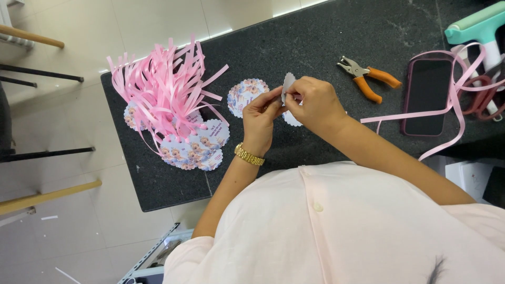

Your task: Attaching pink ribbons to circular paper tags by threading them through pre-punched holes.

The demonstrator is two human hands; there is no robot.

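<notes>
While both hands meet over the middle of the black stone countertop (326, 37), the left hand (261, 117) and the right hand (315, 102) are pinching the same small white scalloped paper tag (288, 84), held up edge-on between the fingertips so you mostly see its blank side. Both hands are closed on it, thumbs and forefingers doing the gripping. Left wrist has a gold watch (249, 155) on it.

Just under the hands there's another white scalloped tag (291, 119) lying flat on the counter, partly hidden by the right hand. Right beside the left hand's fingers sits a single printed round tag (246, 97), face up, blue and pink artwork, no ribbon on it.

Further left is a whole heap of printed tags (194, 150) with pink ribbon strips (165, 87) sticking up and fanning out in every direction, some hanging over the counter edge.

Off to the right, well apart from the hands: an orange-handled hole punch (367, 78), then a dark phone (427, 95) lying flat with a long loose pink ribbon (452, 108) draped over it. A mint-coloured roller tool (481, 26) sits at the far right corner.
</notes>
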